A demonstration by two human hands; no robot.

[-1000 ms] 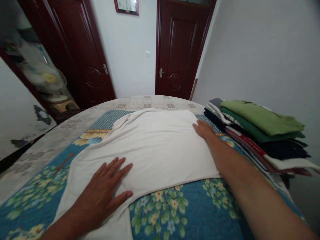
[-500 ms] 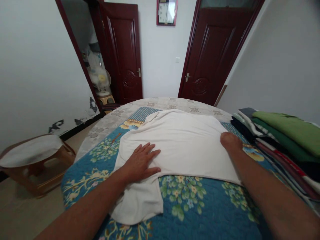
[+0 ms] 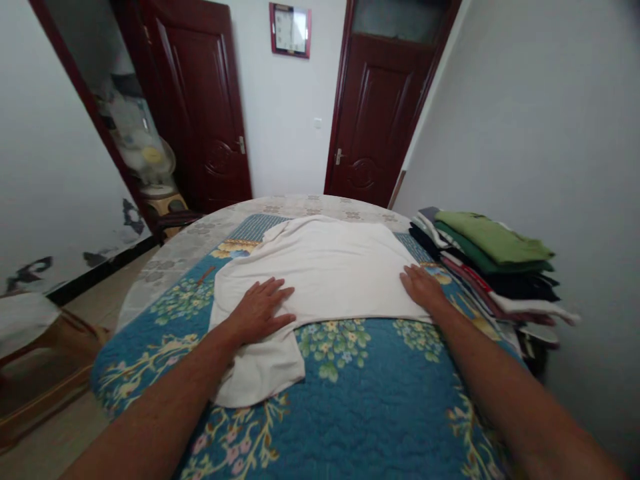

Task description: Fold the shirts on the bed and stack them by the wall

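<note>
A white shirt (image 3: 340,267) lies spread sideways over a blue flowered quilted cloth (image 3: 380,400). One sleeve (image 3: 265,377) points toward me at the near left. My left hand (image 3: 263,310) rests on the shirt just above that sleeve, palm down with the fingers spread. At the shirt's right end, my right hand (image 3: 423,287) lies on the hem side, its fingers stretched out and pointing up and left. Neither hand grips the fabric. Small wrinkles run across the upper part of the shirt.
A stack of folded clothes (image 3: 495,247), green on top, stands at the table's right side. The round table wears a patterned cover (image 3: 160,267). A wooden stool (image 3: 55,353) stands at the left, and a fan (image 3: 153,157) shows in the doorway.
My right hand has gone from a closed fist at the shirt's right end to lying open on it. My left hand stays on the shirt. The view has turned to the right.
</note>
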